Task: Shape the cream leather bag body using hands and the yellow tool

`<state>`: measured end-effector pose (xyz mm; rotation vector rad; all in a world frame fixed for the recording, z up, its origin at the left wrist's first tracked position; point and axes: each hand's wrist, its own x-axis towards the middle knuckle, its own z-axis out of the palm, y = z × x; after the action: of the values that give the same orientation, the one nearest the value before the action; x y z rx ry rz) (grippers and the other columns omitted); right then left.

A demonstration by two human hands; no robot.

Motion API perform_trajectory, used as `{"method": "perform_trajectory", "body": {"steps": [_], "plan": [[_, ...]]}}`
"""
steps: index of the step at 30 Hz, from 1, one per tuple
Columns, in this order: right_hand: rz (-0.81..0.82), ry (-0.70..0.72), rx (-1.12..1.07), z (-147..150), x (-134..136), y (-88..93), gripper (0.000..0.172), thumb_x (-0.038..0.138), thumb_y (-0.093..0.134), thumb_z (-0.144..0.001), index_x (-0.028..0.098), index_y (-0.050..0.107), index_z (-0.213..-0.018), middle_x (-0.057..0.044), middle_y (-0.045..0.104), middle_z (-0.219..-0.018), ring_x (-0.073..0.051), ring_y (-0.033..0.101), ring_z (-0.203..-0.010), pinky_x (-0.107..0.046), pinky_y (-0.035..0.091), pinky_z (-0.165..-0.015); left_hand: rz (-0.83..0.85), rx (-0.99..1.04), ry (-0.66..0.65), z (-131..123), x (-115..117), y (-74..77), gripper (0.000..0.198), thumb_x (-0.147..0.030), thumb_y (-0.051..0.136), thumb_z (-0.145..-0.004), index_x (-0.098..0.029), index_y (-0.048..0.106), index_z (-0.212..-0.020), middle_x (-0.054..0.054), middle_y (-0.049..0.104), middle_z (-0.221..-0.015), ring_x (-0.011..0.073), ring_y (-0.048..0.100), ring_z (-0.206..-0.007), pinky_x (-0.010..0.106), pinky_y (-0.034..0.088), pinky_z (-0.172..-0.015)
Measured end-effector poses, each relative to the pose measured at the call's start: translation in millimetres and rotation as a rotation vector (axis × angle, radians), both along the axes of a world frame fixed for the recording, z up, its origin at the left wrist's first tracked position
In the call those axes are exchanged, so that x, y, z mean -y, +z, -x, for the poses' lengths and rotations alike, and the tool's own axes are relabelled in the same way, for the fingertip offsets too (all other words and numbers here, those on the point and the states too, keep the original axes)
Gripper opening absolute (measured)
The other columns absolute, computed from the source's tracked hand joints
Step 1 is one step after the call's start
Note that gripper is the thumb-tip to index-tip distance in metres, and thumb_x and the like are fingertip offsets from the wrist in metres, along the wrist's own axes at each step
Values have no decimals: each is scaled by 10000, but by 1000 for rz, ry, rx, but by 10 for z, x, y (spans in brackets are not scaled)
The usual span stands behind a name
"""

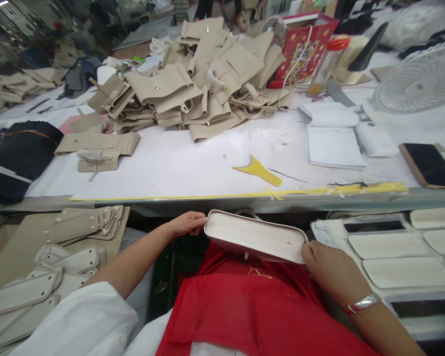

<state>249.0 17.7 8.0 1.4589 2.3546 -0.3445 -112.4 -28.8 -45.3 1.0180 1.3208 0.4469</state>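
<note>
A long off-white bag piece [255, 235] with rounded ends and a raised rim spans the space between my hands, just above my red apron. My left hand [190, 223] pinches its left end with closed fingers. At the opposite end, my right hand [330, 269] grips the edge between thumb and fingers. The piece tilts slightly, its right end lower in view. To the right lie several flat off-white panels [408, 272] with rounded corners. Beige pieces with dark holes [25, 291] are stacked at my left.
Across the white-covered table [163, 170], a large heap of beige bag parts [207, 74] stands at the back. A yellow template [261, 170], an open notepad [335, 143], a phone [430, 164] and a fan [422, 81] lie rightward. Another person [222, 10] is behind the heap.
</note>
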Motion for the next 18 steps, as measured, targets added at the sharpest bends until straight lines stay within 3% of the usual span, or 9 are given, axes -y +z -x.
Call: {"method": "perform_trajectory", "body": {"steps": [3, 6, 9, 13, 18], "plan": [[33, 4, 77, 29, -9, 30, 207, 141, 399, -843, 116, 580, -745, -116, 605, -730, -187, 596, -621, -261, 314, -523, -14, -193, -120, -32, -51, 164, 409, -559, 443, -794, -175, 432, -653, -39, 439, -489, 81, 394, -413, 203, 298, -418], [49, 31, 132, 50, -19, 47, 202, 135, 402, -835, 108, 597, -790, -122, 616, -759, -186, 600, -635, -255, 304, -513, -140, -647, -311, -155, -101, 345, 347, -417, 368, -836, -166, 492, -630, 24, 537, -549, 132, 497, -485, 240, 361, -481], [56, 114, 181, 52, -25, 38, 194, 109, 413, -810, 106, 606, -825, -135, 621, -819, -204, 609, -666, -260, 283, -498, -281, -1040, -446, -299, -120, 428, 317, -305, 355, -812, -151, 571, -639, 107, 645, -720, 217, 600, -663, 295, 415, -601], [46, 150, 200, 30, -21, 2, 203, 123, 405, -817, 115, 605, -846, -131, 618, -830, -239, 617, -690, -276, 241, -480, -290, -1130, -460, -390, -90, 396, 348, -308, 333, -821, -143, 624, -723, 138, 667, -777, 268, 623, -697, 349, 436, -645], [43, 131, 211, 10, -24, -6, 196, 109, 419, -807, 117, 606, -865, -128, 626, -832, -233, 618, -693, -274, 228, -479, -330, -1154, -448, -367, -70, 376, 327, -306, 335, -831, -155, 611, -742, 114, 659, -777, 240, 617, -702, 338, 436, -672]]}}
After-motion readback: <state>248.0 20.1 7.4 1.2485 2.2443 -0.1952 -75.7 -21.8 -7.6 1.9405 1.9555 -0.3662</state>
